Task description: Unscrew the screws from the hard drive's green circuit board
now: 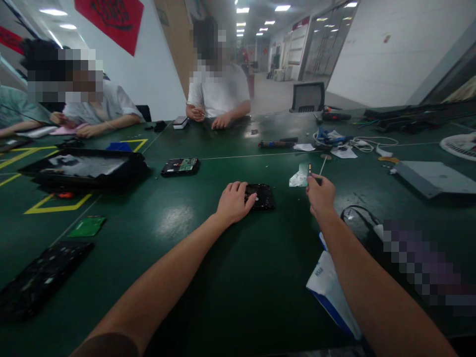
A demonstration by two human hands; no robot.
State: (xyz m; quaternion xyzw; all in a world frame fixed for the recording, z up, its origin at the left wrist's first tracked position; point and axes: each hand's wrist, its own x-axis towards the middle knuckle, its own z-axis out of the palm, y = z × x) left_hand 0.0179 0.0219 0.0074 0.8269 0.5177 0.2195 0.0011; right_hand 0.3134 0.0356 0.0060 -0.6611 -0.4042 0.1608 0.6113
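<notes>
My left hand [235,202] grips the left side of a flat black electronic device [263,197] lying on the table, its thumb pressed on top. The device's inside faces up, with small parts showing. To its right, my right hand [320,194] is closed, pinching a small dark strip [310,170] with a light patch, held upright. A thin pale stick [324,163] rises from the same hand; its lower end is hidden by the fingers. Just beyond that hand lies a crumpled clear plastic piece [298,177].
A black tray [85,171], an opened device with a green board [180,166], a green circuit board [88,226] and a black panel [42,277] lie left. On the right are a blue-white packet [327,287], a grey box [439,178] and cables. Several people sit across the table.
</notes>
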